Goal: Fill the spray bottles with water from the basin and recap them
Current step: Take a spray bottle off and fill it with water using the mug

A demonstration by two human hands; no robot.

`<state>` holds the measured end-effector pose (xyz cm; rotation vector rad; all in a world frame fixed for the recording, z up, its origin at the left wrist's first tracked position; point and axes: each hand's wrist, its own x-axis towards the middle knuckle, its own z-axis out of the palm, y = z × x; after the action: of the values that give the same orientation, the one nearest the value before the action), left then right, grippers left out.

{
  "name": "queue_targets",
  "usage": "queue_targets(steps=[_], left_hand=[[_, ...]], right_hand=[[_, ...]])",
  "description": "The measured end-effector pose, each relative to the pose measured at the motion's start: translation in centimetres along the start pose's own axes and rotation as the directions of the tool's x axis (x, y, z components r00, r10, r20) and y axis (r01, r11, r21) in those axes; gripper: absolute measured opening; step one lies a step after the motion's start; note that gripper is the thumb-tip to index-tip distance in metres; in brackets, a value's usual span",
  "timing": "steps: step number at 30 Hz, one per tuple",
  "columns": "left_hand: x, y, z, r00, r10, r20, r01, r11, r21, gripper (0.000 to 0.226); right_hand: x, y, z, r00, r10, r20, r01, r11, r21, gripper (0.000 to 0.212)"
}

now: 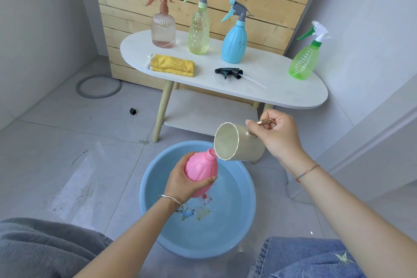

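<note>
Basin [247, 198], holding water, is sitting on the floor between the knees.

Directly above it the pink bottle [199, 168] is being held by the left grip [182, 181], fingers wrapped round the belly. The open neck is being angled up toward the cup, probably so that any spill is caught by the basin.

The beige cup [234, 144] is being carried by the right grip [277, 137], which is closed round the metal handle. It is being tipped with its rim at the bottle's mouth; the narrow opening is judged to require that. No stream can be made out.

On the table [282, 95], a black spray head [228, 72] is lying near the middle of the front edge. It is likely the pink bottle's own, left within reach for recapping. A folded yellow cloth [172, 65] is lying toward the front-left edge, presumably for drips.

Four capped bottles are standing along the back edge: clear pink bottle [163, 29], yellow bottle [198, 34], blue bottle [233, 45], and green bottle [303, 63] at the right end.
</note>
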<state>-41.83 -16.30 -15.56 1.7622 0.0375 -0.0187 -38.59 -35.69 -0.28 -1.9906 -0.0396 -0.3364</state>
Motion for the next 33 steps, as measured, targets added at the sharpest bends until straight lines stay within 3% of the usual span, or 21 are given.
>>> queue_targets(steps=[33], left_hand=[[-0.09, -0.78, 0.45, 1.000, -0.014, 0.009, 0.014, 1.000, 0.021, 0.073]], right_hand=[[0.13, -1.10, 0.66, 0.952, -0.297, 0.067, 0.305, 0.921, -0.244, 0.045]])
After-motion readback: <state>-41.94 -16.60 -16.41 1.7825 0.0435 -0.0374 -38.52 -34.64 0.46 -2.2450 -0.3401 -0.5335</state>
